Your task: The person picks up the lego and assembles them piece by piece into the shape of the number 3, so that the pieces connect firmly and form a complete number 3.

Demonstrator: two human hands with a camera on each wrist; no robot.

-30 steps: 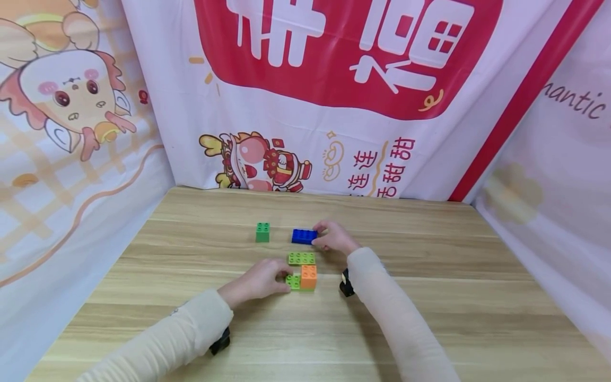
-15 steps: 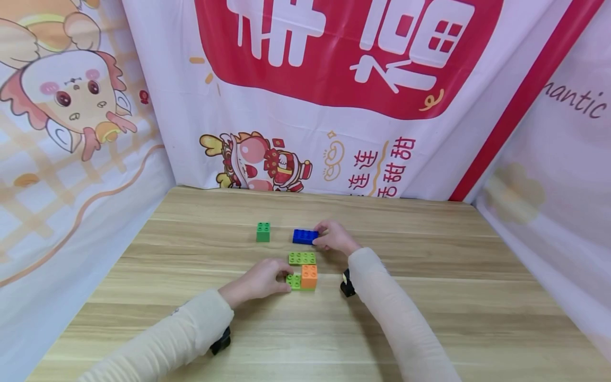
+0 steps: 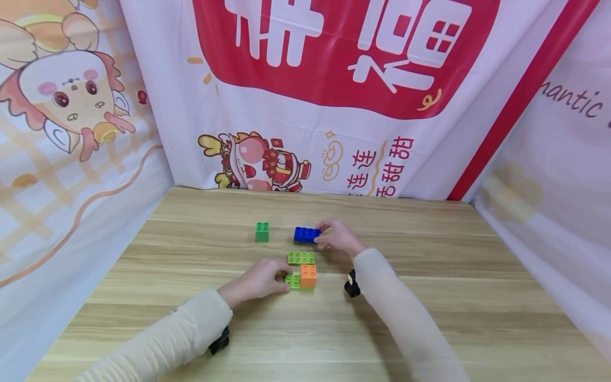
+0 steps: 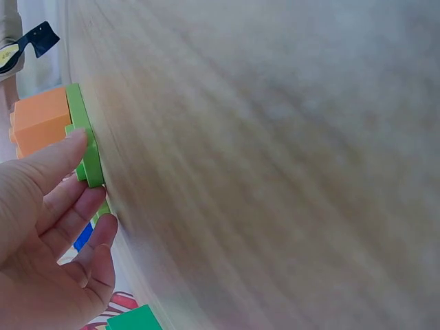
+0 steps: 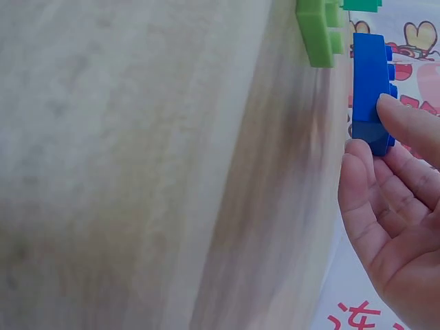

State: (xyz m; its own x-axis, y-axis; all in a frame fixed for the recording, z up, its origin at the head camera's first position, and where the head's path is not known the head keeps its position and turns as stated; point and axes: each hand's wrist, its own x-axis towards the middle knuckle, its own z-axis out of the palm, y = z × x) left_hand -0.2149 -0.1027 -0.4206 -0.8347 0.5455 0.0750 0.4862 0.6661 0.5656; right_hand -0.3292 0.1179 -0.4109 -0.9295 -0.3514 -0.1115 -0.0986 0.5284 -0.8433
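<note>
My left hand (image 3: 258, 278) pinches the left end of a lime-green building brick (image 3: 293, 281) between thumb and fingers. An orange brick (image 3: 308, 276) is stacked on that brick's right half. Farther back, my right hand (image 3: 340, 237) holds a blue brick (image 3: 305, 235) by its right end. In the right wrist view, the thumb presses the studded side of the blue brick (image 5: 370, 79) and the fingers lie at its end and underside. Between the two hands, a second lime-green brick (image 3: 301, 258) lies just behind the orange one.
A darker green brick (image 3: 262, 232) stands at the left of the blue one on the wooden table (image 3: 305, 339). Printed cloth (image 3: 334, 122) hangs along the table's back edge, with more cloth at both sides. Black devices sit at both wrists.
My right hand and the blue brick have shifted slightly back and to the right, and the brick seems raised a little. My left hand and the other bricks stay where they were.
</note>
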